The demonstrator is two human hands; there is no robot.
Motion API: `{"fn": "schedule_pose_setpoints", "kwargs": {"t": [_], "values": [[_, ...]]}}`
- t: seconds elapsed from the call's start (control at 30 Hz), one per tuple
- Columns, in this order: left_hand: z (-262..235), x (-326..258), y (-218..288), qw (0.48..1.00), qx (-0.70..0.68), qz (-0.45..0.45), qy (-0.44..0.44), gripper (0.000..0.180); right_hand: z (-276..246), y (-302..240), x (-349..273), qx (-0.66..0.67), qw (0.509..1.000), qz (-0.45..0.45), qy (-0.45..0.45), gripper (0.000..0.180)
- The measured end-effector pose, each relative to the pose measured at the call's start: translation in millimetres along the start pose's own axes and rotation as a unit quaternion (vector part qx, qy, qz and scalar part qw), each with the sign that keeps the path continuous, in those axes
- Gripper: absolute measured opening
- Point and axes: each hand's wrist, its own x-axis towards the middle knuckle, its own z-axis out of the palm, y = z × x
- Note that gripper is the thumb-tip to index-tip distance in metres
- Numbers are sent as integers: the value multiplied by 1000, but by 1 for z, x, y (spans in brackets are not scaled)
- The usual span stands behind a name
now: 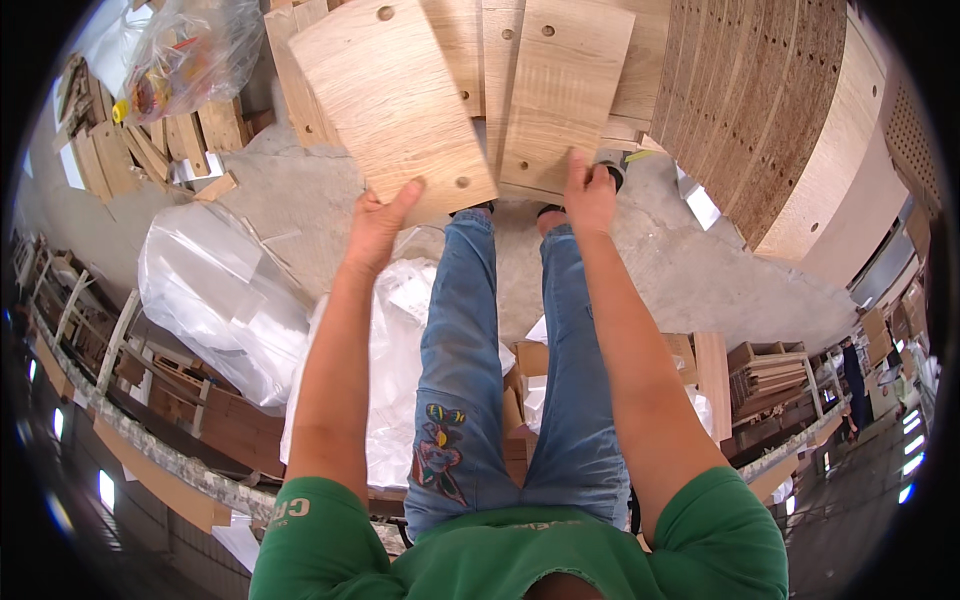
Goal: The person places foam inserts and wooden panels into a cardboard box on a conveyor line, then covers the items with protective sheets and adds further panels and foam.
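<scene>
Head view: each hand's grip pinches a wooden panel's (395, 100) lower edge.

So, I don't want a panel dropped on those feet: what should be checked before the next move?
1. Left hand grips the tilted wooden panel at its lower edge: ok.
2. Right hand holds the second panel: ok.
3. Firmness of both grips: cannot tell.
4. Feet out from under the panels: not ok.
5. Plastic sheeting lies away from the feet: ok.
</scene>
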Motion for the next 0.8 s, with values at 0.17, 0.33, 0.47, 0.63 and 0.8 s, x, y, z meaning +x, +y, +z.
{"fn": "schedule_pose_setpoints", "kwargs": {"t": [0.17,0.33,0.47,0.63,0.8], "values": [[56,17,-4,998,-4,10,-63,38,8,-6,12,78,984,41,-153,82],[80,50,-32,909,408,82,21,36,-11,-26,34,393,833,196,-336,93],[72,50,-32,798,592,116,-18,52,-3,-43,11,232,927,-10,-295,82],[-24,96,2,784,452,302,300,79,6,-28,4,283,915,64,-279,73],[-68,126,34,736,543,157,372,123,-2,-39,-8,355,891,103,-262,69]]}}
